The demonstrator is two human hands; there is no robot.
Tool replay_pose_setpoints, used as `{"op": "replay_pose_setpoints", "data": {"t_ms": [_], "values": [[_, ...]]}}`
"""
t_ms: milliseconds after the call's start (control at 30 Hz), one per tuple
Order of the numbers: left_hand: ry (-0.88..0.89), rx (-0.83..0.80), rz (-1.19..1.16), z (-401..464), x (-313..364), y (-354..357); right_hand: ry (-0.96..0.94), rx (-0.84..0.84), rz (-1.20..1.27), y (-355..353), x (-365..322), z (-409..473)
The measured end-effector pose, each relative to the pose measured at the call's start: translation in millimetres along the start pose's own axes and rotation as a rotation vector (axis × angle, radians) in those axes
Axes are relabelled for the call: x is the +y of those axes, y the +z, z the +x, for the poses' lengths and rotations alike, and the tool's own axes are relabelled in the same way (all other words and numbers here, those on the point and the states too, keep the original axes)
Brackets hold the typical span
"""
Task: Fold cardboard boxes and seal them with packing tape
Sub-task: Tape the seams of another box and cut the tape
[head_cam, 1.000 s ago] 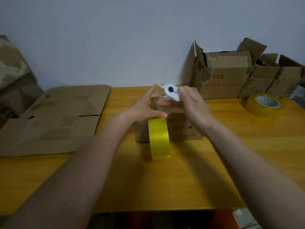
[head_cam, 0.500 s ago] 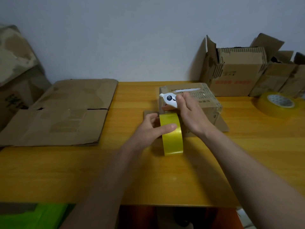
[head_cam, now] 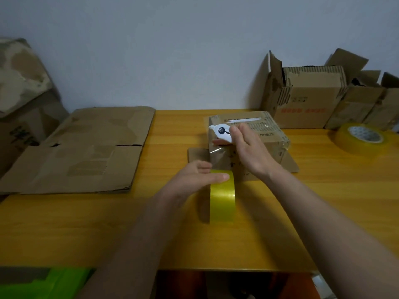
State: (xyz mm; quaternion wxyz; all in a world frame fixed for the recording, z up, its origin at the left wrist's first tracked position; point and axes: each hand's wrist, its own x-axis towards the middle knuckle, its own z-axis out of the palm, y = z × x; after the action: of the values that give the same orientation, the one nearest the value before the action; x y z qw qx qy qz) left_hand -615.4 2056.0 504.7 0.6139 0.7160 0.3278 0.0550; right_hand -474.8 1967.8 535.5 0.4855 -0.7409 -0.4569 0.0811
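yellow tape roll stands on edge under your left hand, whose thumb and fingers pinch its top. clear tape runs from it up to the small box just beyond. your right hand grips a white cutter against that tape, over the box's near edge on the tabletop.

Looked like a small home packing corner: yellow wooden worktop against a bare wall, flattened cardboard, open boxes, a spare tape roll.
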Motion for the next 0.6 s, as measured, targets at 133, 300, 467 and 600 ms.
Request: {"op": "replay_pose_setpoints", "data": {"t_ms": [133,300,467,600], "values": [[0.085,0.2,-0.332,7,-2,15,-0.013,-0.023,0.019,-1,1,-2],[0.139,0.351,-0.362,10,-1,26,-0.081,0.084,0.067,-9,-4,-7],[0.223,0.49,-0.358,11,-1,36,-0.192,0.225,0.002,-16,6,-36],[0.277,0.557,-0.329,13,-1,39,-0.366,0.211,-0.197,-14,24,-51]]}}
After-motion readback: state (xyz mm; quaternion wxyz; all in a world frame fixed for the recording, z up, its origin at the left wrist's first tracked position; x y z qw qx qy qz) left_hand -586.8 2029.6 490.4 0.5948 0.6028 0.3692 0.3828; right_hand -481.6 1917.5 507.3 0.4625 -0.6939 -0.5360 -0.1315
